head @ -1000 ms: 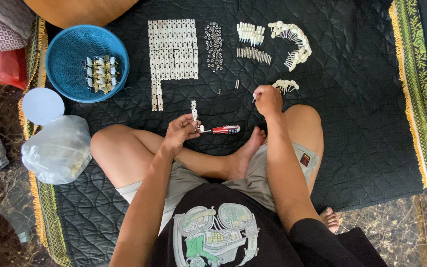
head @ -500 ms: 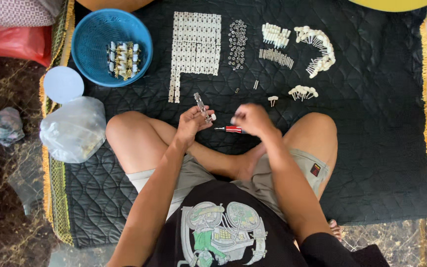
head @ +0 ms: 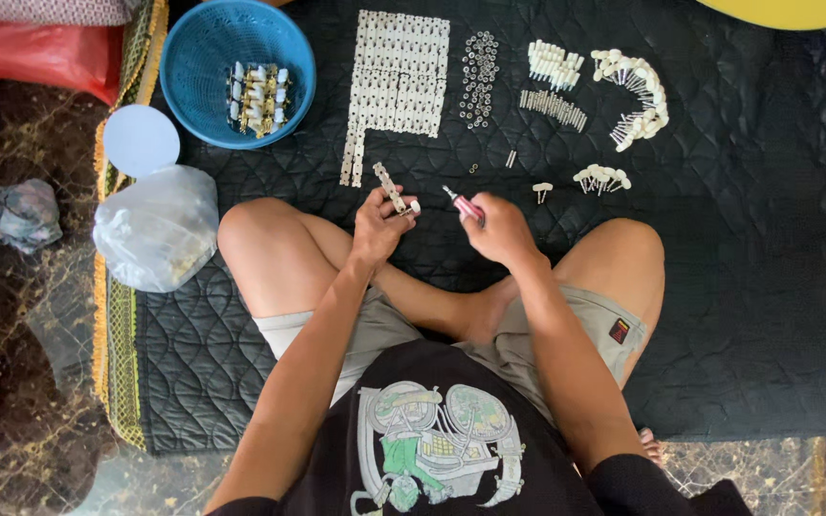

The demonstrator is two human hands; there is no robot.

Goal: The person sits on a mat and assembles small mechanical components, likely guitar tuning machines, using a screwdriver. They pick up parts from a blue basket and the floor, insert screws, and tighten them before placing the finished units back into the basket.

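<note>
I sit cross-legged on a dark quilted mat [head: 748,287]. My left hand [head: 382,225] holds a narrow pale metal strip [head: 390,186] with small fittings, tilted up and away from me. My right hand [head: 501,229] grips a red-handled screwdriver [head: 466,204], its tip pointing left toward the strip. The two hands are close together above my crossed legs. Just beyond them lies a neat block of pale strips [head: 397,81] laid out in rows.
A blue basket [head: 198,67] with assembled pieces sits far left. A round white lid [head: 141,140] and a clear plastic bag [head: 157,227] lie left of my knee. Washers [head: 478,76], pins [head: 553,105] and white-headed pegs [head: 638,96] lie in groups at the back right.
My right hand came back from the white pegs on the right, picked the red screwdriver up off the mat and raised it toward the strip in my left hand.
</note>
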